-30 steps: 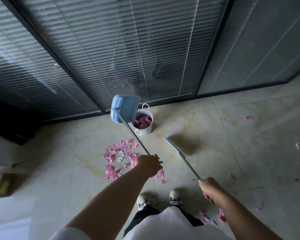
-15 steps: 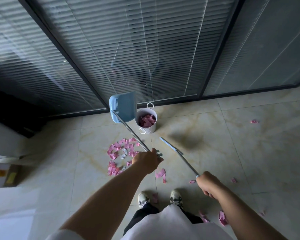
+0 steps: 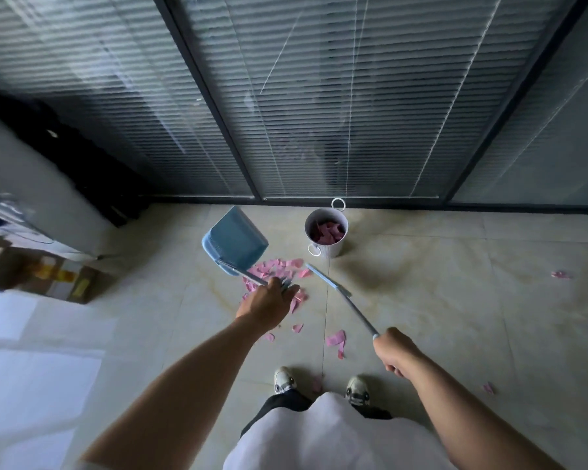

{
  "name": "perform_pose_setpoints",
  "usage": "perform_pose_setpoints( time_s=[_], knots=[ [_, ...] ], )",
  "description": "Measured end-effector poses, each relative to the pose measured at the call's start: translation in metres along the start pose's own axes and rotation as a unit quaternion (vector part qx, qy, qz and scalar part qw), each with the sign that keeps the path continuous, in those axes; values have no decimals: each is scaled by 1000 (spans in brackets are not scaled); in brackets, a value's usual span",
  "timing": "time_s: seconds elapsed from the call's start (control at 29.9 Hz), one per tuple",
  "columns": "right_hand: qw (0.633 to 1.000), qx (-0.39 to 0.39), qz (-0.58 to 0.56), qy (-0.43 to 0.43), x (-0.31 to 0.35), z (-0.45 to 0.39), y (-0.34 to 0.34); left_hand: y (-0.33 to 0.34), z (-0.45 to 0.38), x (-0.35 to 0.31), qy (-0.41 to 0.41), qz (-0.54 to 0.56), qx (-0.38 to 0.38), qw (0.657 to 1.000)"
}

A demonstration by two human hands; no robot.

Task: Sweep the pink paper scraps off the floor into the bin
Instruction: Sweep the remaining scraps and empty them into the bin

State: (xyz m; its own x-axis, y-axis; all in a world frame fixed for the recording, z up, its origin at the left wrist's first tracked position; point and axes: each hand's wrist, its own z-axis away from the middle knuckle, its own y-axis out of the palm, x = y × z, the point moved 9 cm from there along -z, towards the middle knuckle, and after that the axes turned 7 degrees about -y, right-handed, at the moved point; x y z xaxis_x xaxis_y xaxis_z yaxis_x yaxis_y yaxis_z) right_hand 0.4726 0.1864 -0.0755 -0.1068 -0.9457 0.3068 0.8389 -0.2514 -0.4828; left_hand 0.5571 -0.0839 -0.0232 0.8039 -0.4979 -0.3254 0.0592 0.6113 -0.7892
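Just beyond the left hand point(image 3: 267, 301), a blue dustpan point(image 3: 235, 245) hangs off the floor on its metal handle point(image 3: 252, 277), its open side tipped away from the person. The left hand is curled round that handle near its upper end. The right hand point(image 3: 392, 351), nearer the body and well apart from the left, is a closed fist round the top of a broom handle point(image 3: 352, 308), which runs forward and leftward from the fist; its far end, a pale blue part point(image 3: 326, 279), lies just right of the left hand's knuckles. I can't make out the bristles.

Under and just ahead of the left hand lies the main heap of pink paper scraps point(image 3: 279, 269) on the tiled floor point(image 3: 421, 300), partly hidden by the dustpan and the hand. A few loose scraps point(image 3: 336, 339) lie between the two hands, closer to the right one, and one sits between the person's shoes point(image 3: 285, 381). Another stray piece point(image 3: 559, 274) rests far out beyond the right hand.

Ahead of both hands, nearer the right, stands the white bin point(image 3: 330, 247) with ring handles, upright against the foot of the glass wall with blinds point(image 3: 319, 113); pink scraps already lie inside it. Off past the left hand sits a cardboard box point(image 3: 45, 273).
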Motion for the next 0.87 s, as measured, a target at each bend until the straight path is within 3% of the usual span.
perform_pose_setpoints(
  time_s=[0.33, 0.57, 0.74, 0.87],
  knots=[
    [1000, 2, -19, -9, 90, -12, 49, -61, 0, 123, -84, 108, -50, 989],
    [999, -8, -30, 27, 170, -44, 121, -91, -37, 267, -146, 151, -31, 977],
    [998, 10, 57, 15, 223, -46, 183, -102, -62, 357, -206, 157, -8, 966],
    [993, 37, 110, 22, 235, -24, 223, -111, -81, 391, -237, 181, -4, 954]
  ],
)
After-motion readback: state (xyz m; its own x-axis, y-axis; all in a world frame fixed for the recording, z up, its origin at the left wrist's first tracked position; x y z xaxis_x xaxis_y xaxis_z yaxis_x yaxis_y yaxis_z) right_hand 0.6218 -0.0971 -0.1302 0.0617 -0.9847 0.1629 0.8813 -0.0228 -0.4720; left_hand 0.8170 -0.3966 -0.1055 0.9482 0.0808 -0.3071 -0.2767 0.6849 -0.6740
